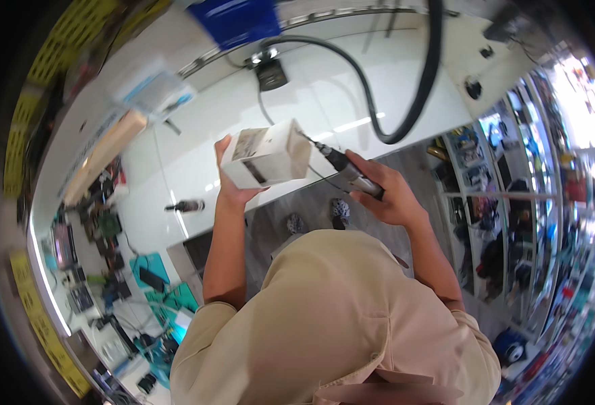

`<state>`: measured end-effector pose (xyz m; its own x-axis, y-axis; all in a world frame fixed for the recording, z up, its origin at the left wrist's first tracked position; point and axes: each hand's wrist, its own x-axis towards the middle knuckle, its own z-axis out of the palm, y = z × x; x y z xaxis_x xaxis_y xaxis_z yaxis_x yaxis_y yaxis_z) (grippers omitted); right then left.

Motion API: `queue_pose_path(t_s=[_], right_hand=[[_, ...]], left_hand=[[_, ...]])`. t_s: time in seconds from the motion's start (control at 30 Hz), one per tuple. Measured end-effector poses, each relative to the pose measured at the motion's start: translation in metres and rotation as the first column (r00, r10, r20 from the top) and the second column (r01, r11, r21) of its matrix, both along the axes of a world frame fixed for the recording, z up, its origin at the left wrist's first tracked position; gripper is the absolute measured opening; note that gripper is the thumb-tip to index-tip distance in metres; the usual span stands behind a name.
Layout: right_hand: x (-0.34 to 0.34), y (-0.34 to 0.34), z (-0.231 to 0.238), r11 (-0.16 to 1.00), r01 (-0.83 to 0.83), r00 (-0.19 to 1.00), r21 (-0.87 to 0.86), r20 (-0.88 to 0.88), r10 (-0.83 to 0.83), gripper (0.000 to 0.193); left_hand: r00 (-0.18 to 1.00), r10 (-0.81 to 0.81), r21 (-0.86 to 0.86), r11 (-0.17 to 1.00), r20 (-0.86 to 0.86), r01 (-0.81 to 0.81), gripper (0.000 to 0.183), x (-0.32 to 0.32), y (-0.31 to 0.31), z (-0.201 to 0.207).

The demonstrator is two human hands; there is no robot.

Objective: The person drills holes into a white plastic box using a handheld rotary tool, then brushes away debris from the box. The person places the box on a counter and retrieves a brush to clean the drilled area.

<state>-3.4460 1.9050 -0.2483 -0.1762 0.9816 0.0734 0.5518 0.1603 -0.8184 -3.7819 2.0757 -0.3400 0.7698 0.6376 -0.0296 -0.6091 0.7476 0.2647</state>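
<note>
My left hand [229, 183] is wrapped round the left end of a white box-shaped piece [280, 158], held tilted above the white table's front edge. A brownish, window-like patch and a dark slot mark the faces of this box. In my right hand [391, 194] is a slim black-and-silver rotary tool [347, 169], gripped like a pen. Its thin bit points up and left, right by the box's right end; whether it touches cannot be made out. Part of my left fingers is hidden behind the box.
A thick black hose [372, 101] loops over the white table [196, 152] from a small black device [270, 73]. Another black hand tool [186, 206] lies at the left. A long wooden block [108, 155] lies beyond it. Shelves [497, 202] full of goods stand at the right.
</note>
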Motion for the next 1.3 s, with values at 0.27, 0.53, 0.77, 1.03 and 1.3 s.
queue_pose_path(t_s=[0.27, 0.53, 0.77, 1.03, 1.3], right_hand=[[-0.038, 0.031, 0.002, 0.979, -0.192, 0.978, 0.062, -0.072, 0.196, 0.08], [-0.027, 0.041, 0.022, 0.948, -0.317, 0.948, 0.003, -0.028, 0.317, 0.077], [-0.015, 0.051, 0.048, 0.95, -0.299, 0.935, -0.093, 0.171, 0.312, 0.083], [-0.015, 0.054, 0.054, 0.942, -0.319, 0.924, -0.101, 0.186, 0.333, 0.077], [-0.026, 0.064, 0.077, 0.927, -0.369, 0.877, -0.072, 0.302, 0.373, 0.079]], left_hand=[[0.995, 0.08, -0.049, 0.996, 0.054, -0.077, 0.08, -0.02, -0.039, 0.026], [0.883, 0.392, -0.015, 0.912, -0.258, -0.409, 0.081, -0.044, -0.053, 0.022], [0.695, 0.464, 0.25, 0.885, -0.549, -0.394, 0.08, -0.055, -0.05, 0.04], [0.645, 0.466, 0.325, 0.885, -0.606, -0.333, 0.085, -0.057, -0.049, 0.052], [0.666, 0.421, 0.331, 0.905, -0.615, -0.266, 0.084, -0.063, -0.049, 0.05]])
